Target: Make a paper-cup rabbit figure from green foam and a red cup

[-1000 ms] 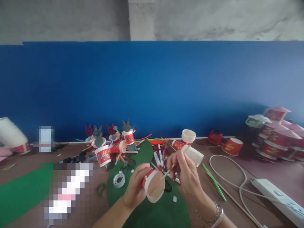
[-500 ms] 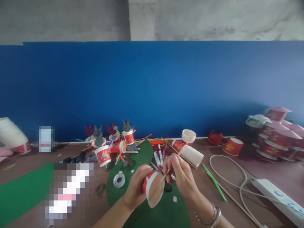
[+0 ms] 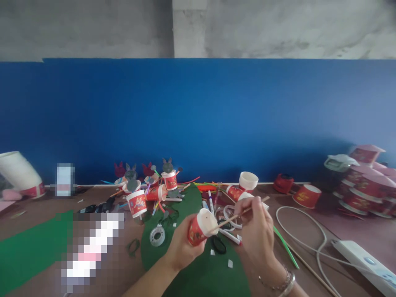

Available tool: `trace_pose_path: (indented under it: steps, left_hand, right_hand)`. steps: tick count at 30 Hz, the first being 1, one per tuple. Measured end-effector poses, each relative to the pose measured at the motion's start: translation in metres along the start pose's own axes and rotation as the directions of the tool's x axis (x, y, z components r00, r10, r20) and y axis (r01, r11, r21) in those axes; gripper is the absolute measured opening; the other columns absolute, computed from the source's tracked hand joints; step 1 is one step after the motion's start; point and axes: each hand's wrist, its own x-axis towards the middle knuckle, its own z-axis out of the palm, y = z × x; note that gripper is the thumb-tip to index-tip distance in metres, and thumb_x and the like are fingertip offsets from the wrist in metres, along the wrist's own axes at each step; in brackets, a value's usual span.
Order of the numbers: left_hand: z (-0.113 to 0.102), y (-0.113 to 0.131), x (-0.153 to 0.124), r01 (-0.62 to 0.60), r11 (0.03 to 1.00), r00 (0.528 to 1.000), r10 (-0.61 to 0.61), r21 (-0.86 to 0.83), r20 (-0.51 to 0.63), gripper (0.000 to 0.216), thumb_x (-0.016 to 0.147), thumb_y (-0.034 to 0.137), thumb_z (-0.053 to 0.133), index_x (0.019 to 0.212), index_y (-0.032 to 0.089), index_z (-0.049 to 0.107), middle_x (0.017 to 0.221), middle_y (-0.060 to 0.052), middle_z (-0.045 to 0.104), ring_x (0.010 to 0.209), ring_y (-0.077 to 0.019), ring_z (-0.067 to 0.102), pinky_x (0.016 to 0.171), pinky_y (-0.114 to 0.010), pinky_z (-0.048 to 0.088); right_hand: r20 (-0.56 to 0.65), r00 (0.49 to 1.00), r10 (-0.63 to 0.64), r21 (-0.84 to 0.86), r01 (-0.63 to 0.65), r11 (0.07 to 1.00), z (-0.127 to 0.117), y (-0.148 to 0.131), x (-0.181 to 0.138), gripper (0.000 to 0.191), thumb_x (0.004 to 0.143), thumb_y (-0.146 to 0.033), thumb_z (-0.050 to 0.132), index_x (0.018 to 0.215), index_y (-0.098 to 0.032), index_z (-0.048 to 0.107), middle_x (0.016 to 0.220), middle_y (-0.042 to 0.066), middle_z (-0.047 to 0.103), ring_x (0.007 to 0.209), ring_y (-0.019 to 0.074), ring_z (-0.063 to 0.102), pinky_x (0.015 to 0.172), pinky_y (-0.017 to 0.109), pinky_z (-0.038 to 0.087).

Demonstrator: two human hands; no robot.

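Note:
My left hand (image 3: pixel 182 247) is wrapped round a small red paper cup (image 3: pixel 199 228), held on its side with its white bottom facing right. My right hand (image 3: pixel 256 231) pinches a thin wooden stick (image 3: pixel 238 215) whose tip touches the cup's white bottom. Both hands hover over a green felt sheet (image 3: pixel 201 272) on the brown table. A black loop (image 3: pixel 218 244) and white rings (image 3: pixel 228 214) lie on the felt below the hands.
Finished red cup figures with grey and red ears (image 3: pixel 148 185) and coloured sticks crowd the back. A tape roll (image 3: pixel 157 236) lies left of the hands. White cable (image 3: pixel 309 231), power strip (image 3: pixel 365 262), stacked red cups (image 3: pixel 365 181) stand at the right.
My left hand has turned the cup so its white bottom now faces right instead of its open mouth. My right hand has shifted right, and the stick now meets the cup's bottom.

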Motion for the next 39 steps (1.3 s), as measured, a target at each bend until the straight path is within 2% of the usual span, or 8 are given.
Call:
trace_pose_path:
  steps: [4, 9, 12, 15, 20, 23, 29, 39]
  left_hand:
    - [0.001, 0.008, -0.001, 0.025, 0.999, 0.995, -0.021, -0.038, 0.098, 0.047, 0.064, 0.014, 0.063, 0.11, 0.017, 0.052, 0.092, -0.006, 0.065, 0.075, -0.0173, 0.062, 0.069, -0.026, 0.05]
    - [-0.004, 0.009, -0.004, -0.068, 0.997, 0.97, 0.071, -0.019, 0.234, 0.056, 0.055, 0.009, 0.064, 0.11, 0.021, 0.056, 0.099, -0.006, 0.065, 0.085, -0.0207, 0.062, 0.077, -0.029, 0.049]
    - [-0.002, 0.008, -0.003, -0.012, 0.999, 0.988, 0.017, -0.035, 0.155, 0.052, 0.059, 0.011, 0.064, 0.11, 0.019, 0.054, 0.095, -0.006, 0.066, 0.079, -0.0188, 0.062, 0.072, -0.027, 0.05]
    - [0.002, 0.007, 0.001, 0.052, 0.998, 0.999, -0.051, -0.021, 0.019, 0.043, 0.064, 0.014, 0.062, 0.107, 0.017, 0.053, 0.091, -0.006, 0.066, 0.075, -0.0176, 0.061, 0.07, -0.027, 0.049]
    - [0.001, 0.009, 0.005, 0.087, 0.996, 0.992, -0.084, 0.025, -0.089, 0.037, 0.068, 0.017, 0.06, 0.105, 0.017, 0.054, 0.089, -0.005, 0.067, 0.075, -0.0178, 0.062, 0.071, -0.028, 0.05]
    - [0.0, 0.005, 0.004, 0.085, 0.994, 0.992, -0.079, 0.062, -0.094, 0.044, 0.065, 0.013, 0.06, 0.108, 0.017, 0.054, 0.095, -0.006, 0.067, 0.082, -0.0197, 0.063, 0.075, -0.03, 0.05]
    - [0.001, -0.011, 0.002, 0.033, 0.985, 0.995, -0.017, 0.17, -0.096, 0.05, 0.065, 0.013, 0.059, 0.114, 0.018, 0.051, 0.105, -0.009, 0.065, 0.092, -0.0227, 0.062, 0.082, -0.036, 0.049]
    - [0.0, -0.007, 0.003, 0.048, 0.976, 0.993, -0.025, 0.212, -0.114, 0.045, 0.068, 0.018, 0.057, 0.113, 0.016, 0.05, 0.1, -0.008, 0.065, 0.086, -0.0209, 0.062, 0.078, -0.033, 0.049]
  right_hand:
    - [0.007, 0.998, 0.064, 0.078, -0.064, 0.995, -0.002, -0.001, 0.006, 0.032, 0.085, -0.047, 0.047, 0.065, -0.021, 0.047, 0.053, -0.003, 0.055, 0.051, 0.0123, 0.053, 0.052, 0.024, 0.042]
    - [0.026, 0.98, 0.195, 0.123, -0.197, 0.973, -0.014, 0.004, 0.026, 0.032, 0.08, -0.05, 0.054, 0.068, -0.021, 0.048, 0.049, -0.004, 0.053, 0.044, 0.0112, 0.049, 0.046, 0.023, 0.04]
    - [0.015, 0.989, 0.145, 0.136, -0.145, 0.98, -0.021, 0.001, 0.037, 0.034, 0.077, -0.05, 0.057, 0.067, -0.019, 0.05, 0.042, -0.009, 0.036, 0.037, 0.0063, 0.035, 0.038, 0.019, 0.029]
    - [0.156, 0.972, 0.177, -0.063, -0.169, 0.984, -0.02, -0.004, 0.032, 0.031, 0.077, -0.047, 0.06, 0.068, -0.017, 0.054, 0.043, -0.01, 0.029, 0.036, 0.0039, 0.022, 0.035, 0.018, 0.016]
    - [0.436, 0.861, 0.263, -0.517, 0.001, 0.856, -0.015, 0.006, 0.009, 0.021, 0.067, -0.032, 0.069, 0.081, -0.017, 0.064, 0.044, -0.007, 0.043, 0.041, 0.0077, 0.036, 0.039, 0.019, 0.022]
    - [0.521, 0.781, 0.345, -0.683, 0.138, 0.718, -0.013, 0.028, -0.003, 0.033, 0.059, -0.02, 0.072, 0.091, -0.019, 0.065, 0.04, -0.009, 0.046, 0.038, 0.0082, 0.037, 0.039, 0.019, 0.02]
    - [0.479, 0.794, 0.374, -0.758, 0.159, 0.633, -0.002, 0.054, -0.013, 0.007, 0.065, -0.018, 0.061, 0.071, -0.018, 0.058, 0.04, -0.009, 0.038, 0.04, 0.0079, 0.037, 0.042, 0.019, 0.023]
    - [0.497, 0.724, 0.479, -0.651, -0.056, 0.757, -0.002, 0.06, -0.009, 0.008, 0.073, -0.021, 0.05, 0.066, -0.019, 0.046, 0.032, -0.01, 0.037, 0.029, 0.0067, 0.034, 0.034, 0.017, 0.025]
